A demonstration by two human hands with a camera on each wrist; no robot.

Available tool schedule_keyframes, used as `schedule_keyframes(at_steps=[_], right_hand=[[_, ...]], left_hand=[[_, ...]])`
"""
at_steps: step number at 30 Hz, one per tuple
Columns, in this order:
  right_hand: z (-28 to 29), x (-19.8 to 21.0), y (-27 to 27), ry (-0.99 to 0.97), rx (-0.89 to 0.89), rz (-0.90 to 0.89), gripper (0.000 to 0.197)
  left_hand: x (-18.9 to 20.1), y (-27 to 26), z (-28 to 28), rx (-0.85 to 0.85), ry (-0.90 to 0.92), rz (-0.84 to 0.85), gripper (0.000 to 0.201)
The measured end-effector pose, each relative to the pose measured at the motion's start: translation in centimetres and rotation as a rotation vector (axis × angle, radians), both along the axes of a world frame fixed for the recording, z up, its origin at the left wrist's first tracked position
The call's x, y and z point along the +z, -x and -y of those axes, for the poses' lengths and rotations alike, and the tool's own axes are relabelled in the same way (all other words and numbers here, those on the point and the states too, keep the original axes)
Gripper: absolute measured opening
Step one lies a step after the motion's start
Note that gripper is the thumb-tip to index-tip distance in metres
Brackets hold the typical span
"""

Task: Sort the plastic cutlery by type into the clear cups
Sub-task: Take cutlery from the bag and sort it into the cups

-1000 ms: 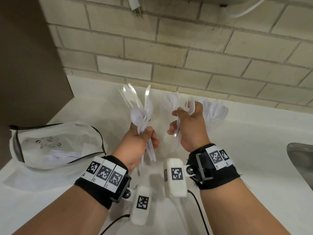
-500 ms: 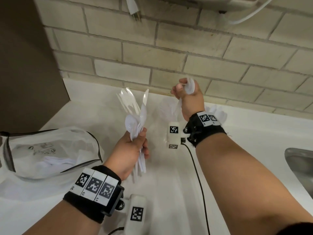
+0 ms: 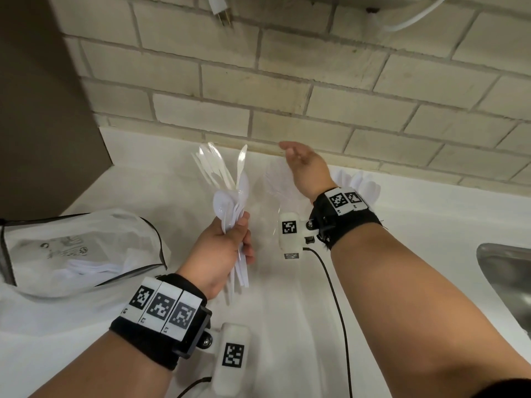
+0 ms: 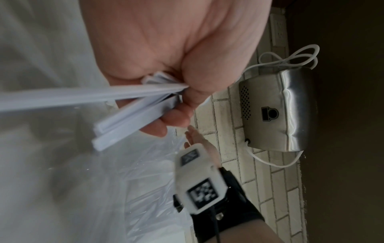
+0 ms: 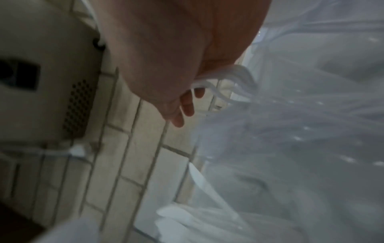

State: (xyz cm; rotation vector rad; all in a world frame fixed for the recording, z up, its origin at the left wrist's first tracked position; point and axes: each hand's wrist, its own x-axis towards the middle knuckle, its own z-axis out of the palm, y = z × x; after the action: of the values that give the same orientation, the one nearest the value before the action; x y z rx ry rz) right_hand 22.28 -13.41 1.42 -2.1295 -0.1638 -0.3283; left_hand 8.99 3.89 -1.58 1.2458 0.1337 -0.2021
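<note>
Bare counter (image 3: 402,239) is left open at three o'clock; twelve o'clock is blocked by cutlery-filled cups (image 3: 275,182) and brick wall (image 3: 316,110).

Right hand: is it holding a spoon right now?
No, the right hand is open with straight fingers and holds nothing above the cups.

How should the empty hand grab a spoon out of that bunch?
Probably pinch the spoon bowl sticking out just above the left hand, coming from the right with the open right hand. The handles are buried in the fist, so only the tops of the bunch are free.
</note>
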Motion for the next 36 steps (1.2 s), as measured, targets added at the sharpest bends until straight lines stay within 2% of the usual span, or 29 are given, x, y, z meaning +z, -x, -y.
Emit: schedule_keyframes(at_steps=[2,3,6,9,11,13,15,17,18,20,22,24,27,32,36], right_hand=[[-0.2,-0.5,0.3,0.223,0.040,-0.078,0.040],[-0.4,-0.6,0.5,0.254,0.049,-0.089,0.044],[-0.5,-0.3,0.7,0.130,0.078,0.007,0.044],[-0.3,-0.6,0.8,0.304,0.093,-0.124,0.045],[-0.3,-0.3,1.2,0.343,0.059,-0.118,0.048],[-0.6,0.8,2.3,0.246,0.021,0.022,0.048],[-1.1,1.9,4.2,0.068,-0.020,0.126,0.040],[-2.0,2.8,6.6,-0.109,-0.009,0.049,0.035],[-2.5,2.9,7.6,-0.133,0.012,-0.040,0.038],[-3.0,2.7,9.0,-0.135,0.061,-0.214,0.041],[-3.0,2.0,9.6,-0.195,0.084,-0.288,0.030],[-2.5,1.5,10.0,-0.241,0.084,-0.284,0.024],[-1.9,1.2,10.7,-0.231,0.082,-0.256,0.026],[-2.1,0.7,12.1,-0.148,0.142,-0.246,0.023],[-2.5,0.5,12.8,-0.236,0.179,-0.294,0.025]], left_hand=[[0.1,0.0,0.2,-0.001,0.000,-0.002,0.011],[0.1,0.1,0.3,-0.002,0.003,-0.003,0.011],[0.1,0.1,0.4,-0.007,0.009,-0.005,0.012],[-0.2,0.1,0.5,-0.004,0.004,-0.011,0.016],[-0.3,0.1,0.6,-0.001,0.007,-0.015,0.017],[-0.5,0.0,0.5,-0.006,0.002,-0.005,0.016],[-0.7,-0.1,0.6,-0.012,-0.027,0.034,0.014],[-0.8,-0.2,0.7,-0.013,-0.094,0.079,0.016],[-0.7,-0.2,0.9,-0.017,-0.123,0.095,0.015],[-0.7,-0.1,1.2,-0.040,-0.151,0.121,0.013],[-0.6,0.2,1.4,-0.077,-0.148,0.135,0.016],[-0.6,0.5,1.4,-0.104,-0.082,0.099,0.027],[-0.6,0.7,1.4,-0.135,0.027,0.035,0.035],[-0.5,0.9,1.6,-0.179,0.065,0.051,0.034],[-0.3,0.9,1.6,-0.225,0.012,0.096,0.036]])
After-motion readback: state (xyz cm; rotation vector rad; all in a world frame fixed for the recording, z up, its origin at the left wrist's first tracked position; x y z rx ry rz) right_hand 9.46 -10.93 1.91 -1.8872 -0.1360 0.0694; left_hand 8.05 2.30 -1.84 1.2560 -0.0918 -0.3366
